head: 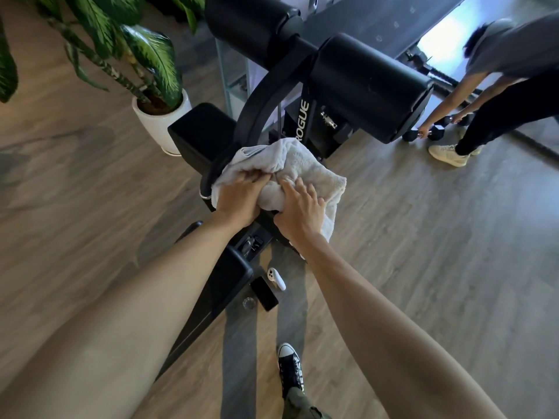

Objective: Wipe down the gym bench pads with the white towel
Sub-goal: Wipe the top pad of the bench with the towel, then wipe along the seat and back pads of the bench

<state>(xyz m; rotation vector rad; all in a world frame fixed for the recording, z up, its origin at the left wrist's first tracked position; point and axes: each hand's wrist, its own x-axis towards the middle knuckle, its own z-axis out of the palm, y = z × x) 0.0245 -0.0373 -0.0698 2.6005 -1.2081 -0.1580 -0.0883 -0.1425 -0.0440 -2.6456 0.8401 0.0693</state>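
Over the bench (pixel 211 285), left hand (pixel 239 196) and right hand (pixel 299 211) both clutch the bunched towel (pixel 305 167): soft, light, floppy, probably best gripped in thick folds.

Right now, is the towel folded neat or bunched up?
Bunched up: the towel lies crumpled under the left hand and right hand.

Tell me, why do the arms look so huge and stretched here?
Head view: the wide-angle lens stretches the forearms near the lower edge, while both hands, left hand and right hand, on the towel look normal; window glare top right; slight blur on the floor.
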